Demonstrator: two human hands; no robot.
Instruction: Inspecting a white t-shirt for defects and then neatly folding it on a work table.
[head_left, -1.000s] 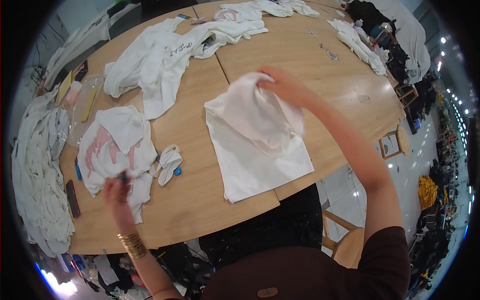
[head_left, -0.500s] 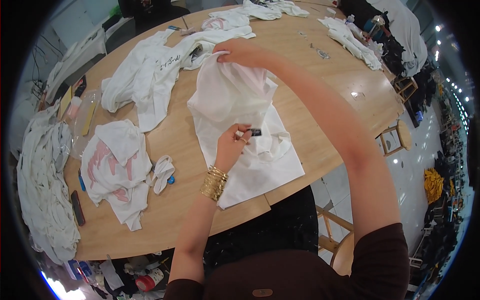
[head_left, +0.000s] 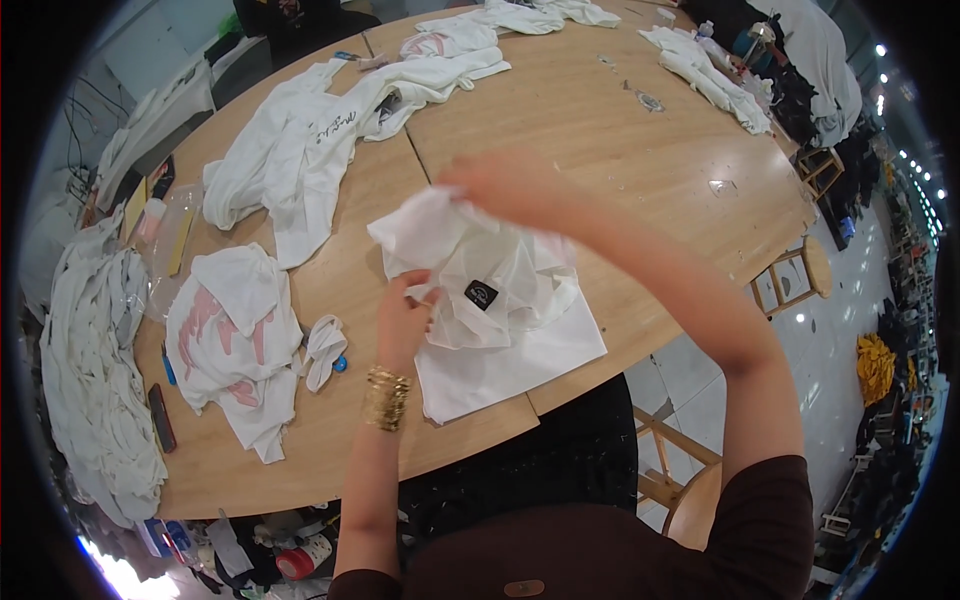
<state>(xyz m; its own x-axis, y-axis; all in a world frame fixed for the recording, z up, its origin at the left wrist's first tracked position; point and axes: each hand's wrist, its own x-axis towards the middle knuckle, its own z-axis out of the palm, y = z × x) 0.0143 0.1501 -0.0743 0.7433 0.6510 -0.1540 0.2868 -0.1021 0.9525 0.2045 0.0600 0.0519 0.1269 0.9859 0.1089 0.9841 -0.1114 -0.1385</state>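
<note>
I see the black label [head_left: 481,294] on the white cloth [head_left: 490,334], right of the left hand [head_left: 403,318], its fingers parted; whether the blurred right hand [head_left: 508,187] grips, I cannot tell.

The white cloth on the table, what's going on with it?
A person is handling the white cloth on the wooden table. Their right hand is at the cloth's far side, too blurred to see its grip. Their left hand, below gold bangles, is by the cloth's left part. A small black tag lies loosely or attached on top; I can't tell which. A white garment with pink markings lies off to the left.
</note>
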